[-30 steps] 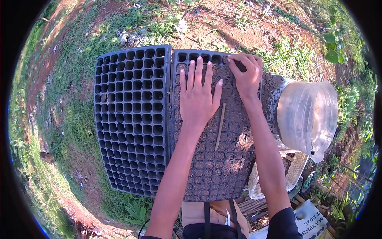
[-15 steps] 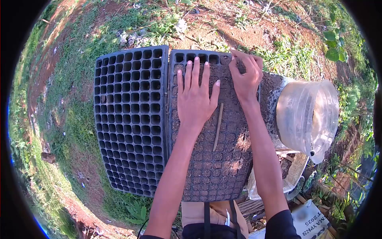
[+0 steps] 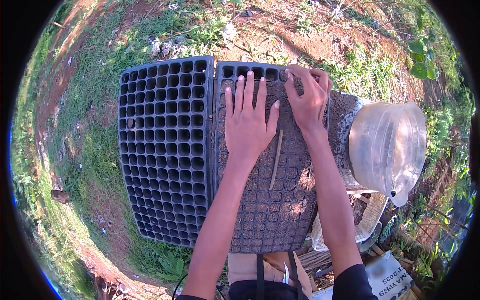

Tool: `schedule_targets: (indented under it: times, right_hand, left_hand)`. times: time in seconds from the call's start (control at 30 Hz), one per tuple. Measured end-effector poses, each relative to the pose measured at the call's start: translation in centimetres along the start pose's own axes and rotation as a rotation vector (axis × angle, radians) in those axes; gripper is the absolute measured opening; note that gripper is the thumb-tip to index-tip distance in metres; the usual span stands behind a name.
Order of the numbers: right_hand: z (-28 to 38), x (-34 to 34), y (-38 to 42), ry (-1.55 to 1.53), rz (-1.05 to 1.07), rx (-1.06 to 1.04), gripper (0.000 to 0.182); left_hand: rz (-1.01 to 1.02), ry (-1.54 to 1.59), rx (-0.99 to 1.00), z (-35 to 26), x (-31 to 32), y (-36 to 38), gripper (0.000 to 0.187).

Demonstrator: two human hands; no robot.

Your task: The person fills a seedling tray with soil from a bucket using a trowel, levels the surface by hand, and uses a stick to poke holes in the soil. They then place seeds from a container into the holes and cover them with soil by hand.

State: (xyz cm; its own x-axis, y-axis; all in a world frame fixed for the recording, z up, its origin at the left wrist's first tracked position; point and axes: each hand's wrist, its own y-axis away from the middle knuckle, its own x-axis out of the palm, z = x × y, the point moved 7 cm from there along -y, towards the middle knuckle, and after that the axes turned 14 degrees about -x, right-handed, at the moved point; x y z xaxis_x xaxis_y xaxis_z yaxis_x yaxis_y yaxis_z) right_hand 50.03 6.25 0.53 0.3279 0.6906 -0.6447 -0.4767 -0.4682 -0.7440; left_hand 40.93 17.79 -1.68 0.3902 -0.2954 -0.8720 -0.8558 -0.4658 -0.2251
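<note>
My left hand (image 3: 248,125) lies spread, palm down, on the soil-filled seedling tray (image 3: 262,220), its fingertips near the top row. Several cells in that row hold no soil. At the tray's upper right corner, my right hand (image 3: 309,97) is bent with its fingers curled and the fingertips close together over the soil; anything between them is too small to make out. A thin stick (image 3: 276,160) lies on the soil between my two forearms.
An unfilled black cell tray (image 3: 165,150) adjoins on the left. To the right stand a translucent plastic container (image 3: 385,145), dark loose soil (image 3: 342,112) and a woven basket (image 3: 371,220). A printed sack (image 3: 387,275) lies at the lower right. Grass and red earth surround everything.
My right hand has shifted slightly down, and its fingers have changed their bend over the top row. My left hand stays spread on the tray; the view has moved slightly.
</note>
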Motion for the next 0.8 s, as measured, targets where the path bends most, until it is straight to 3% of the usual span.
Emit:
schedule_targets:
  times: [0.47, 0.67, 0.73, 0.8]
  right_hand:
    - [0.4, 0.3, -0.3, 0.071, 0.038, -0.027, 0.019]
    - [-0.4, 0.3, -0.1, 0.028, 0.038, 0.084, 0.018]
    - [-1.6, -0.2, 0.4, -0.109, -0.038, 0.209, 0.024]
    - [-2.0, -0.4, 0.7, -0.161, 0.02, 0.25, 0.031]
  left_hand:
    - [0.01, 0.003, 0.002, 0.0, 0.1, 0.0, 0.056]
    - [-0.003, 0.001, 0.016, -0.1, 0.0, -0.1, 0.056]
    - [0.01, 0.006, 0.004, 0.0, 0.0, -0.1, 0.056]
    - [0.007, 0.001, 0.006, 0.0, 0.0, -0.2, 0.056]
